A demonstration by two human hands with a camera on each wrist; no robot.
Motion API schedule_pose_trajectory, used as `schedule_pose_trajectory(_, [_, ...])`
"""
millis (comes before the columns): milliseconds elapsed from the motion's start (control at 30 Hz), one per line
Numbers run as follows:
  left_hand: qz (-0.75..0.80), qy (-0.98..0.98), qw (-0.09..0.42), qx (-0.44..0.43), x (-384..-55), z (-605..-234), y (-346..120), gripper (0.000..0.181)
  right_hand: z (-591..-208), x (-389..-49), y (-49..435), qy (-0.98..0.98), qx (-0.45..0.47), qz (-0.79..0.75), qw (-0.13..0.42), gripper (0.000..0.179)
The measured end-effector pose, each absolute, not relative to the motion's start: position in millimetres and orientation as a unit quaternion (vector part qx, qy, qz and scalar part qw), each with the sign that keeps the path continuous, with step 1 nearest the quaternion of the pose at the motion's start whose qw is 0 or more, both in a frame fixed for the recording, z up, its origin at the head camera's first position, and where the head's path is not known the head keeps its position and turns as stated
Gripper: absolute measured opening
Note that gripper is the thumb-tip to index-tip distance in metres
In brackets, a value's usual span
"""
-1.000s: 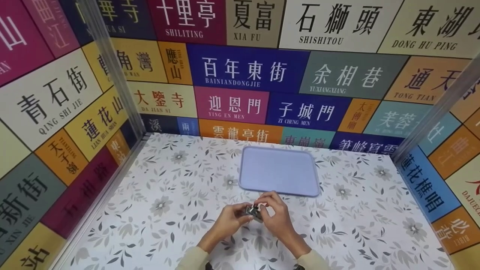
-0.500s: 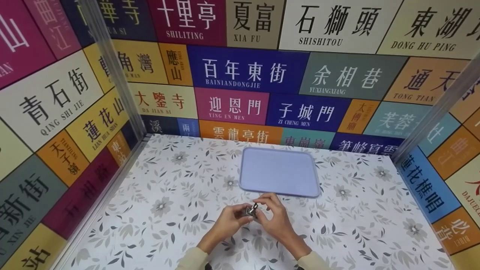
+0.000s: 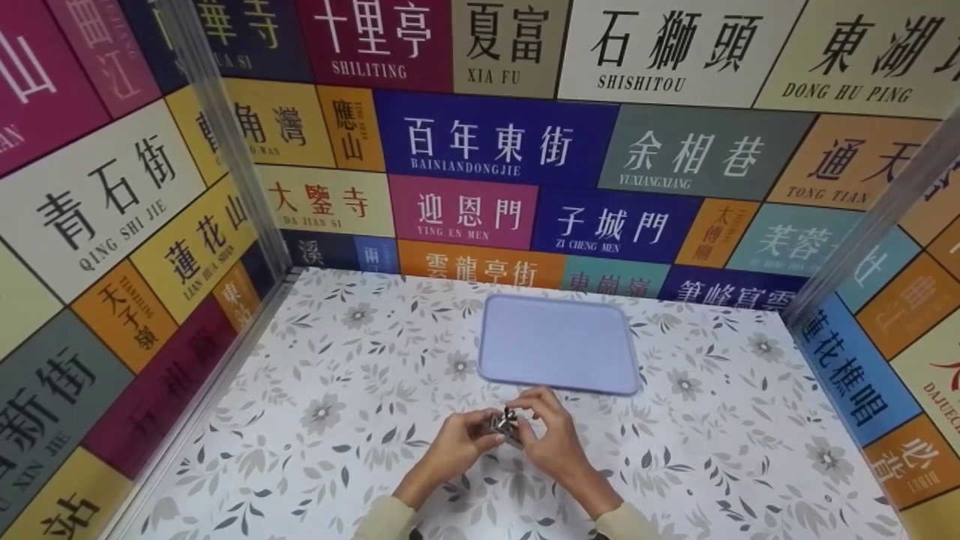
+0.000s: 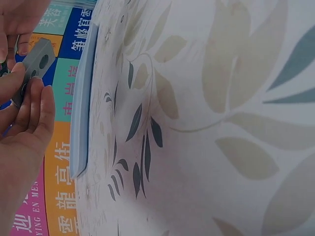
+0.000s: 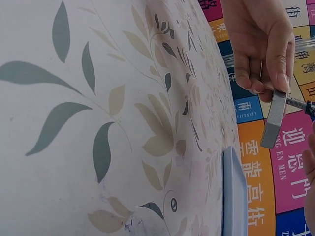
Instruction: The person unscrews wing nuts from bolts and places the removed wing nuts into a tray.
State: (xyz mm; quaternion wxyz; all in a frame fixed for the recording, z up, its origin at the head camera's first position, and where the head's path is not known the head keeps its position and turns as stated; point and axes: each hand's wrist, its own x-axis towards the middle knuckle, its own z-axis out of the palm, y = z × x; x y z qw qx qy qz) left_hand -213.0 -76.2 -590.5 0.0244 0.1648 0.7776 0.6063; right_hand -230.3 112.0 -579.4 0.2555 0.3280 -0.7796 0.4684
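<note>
Wearing pale sleeves [image 3: 386, 519] at the near edge. Grasping a small metal block [image 4: 35, 56] in the left grip [image 3: 457, 442], holding it clear of the floral surface [image 3: 360, 472]. Looking dull grey and flat-sided, running straight along its edges, opening into round holes on one side. Carrying a threaded screw [image 5: 297, 103], jutting from the block toward a black end [image 5: 309, 107]. Curling the right grip [image 3: 553, 436] around that black end, partly hiding the exact contact. Continuing beyond both grips with a pale lilac tray [image 3: 559, 341], lying flat on the surface. Finishing at upright walls of bright, lettered panels [image 3: 495, 139].
</note>
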Motion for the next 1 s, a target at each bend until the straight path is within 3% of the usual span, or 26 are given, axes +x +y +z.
schedule_pose_trajectory(600, [0.616, 0.771, 0.037, 0.158, -214, -592, -77, 0.032, -584, -240, 108, -0.750, 0.356, 0.474, 0.292, 0.031])
schedule_pose_trajectory(1000, [0.614, 0.775, 0.035, 0.145, -214, -593, -76, 0.032, -556, -226, 101, -0.738, 0.345, 0.490, 0.309, 0.034])
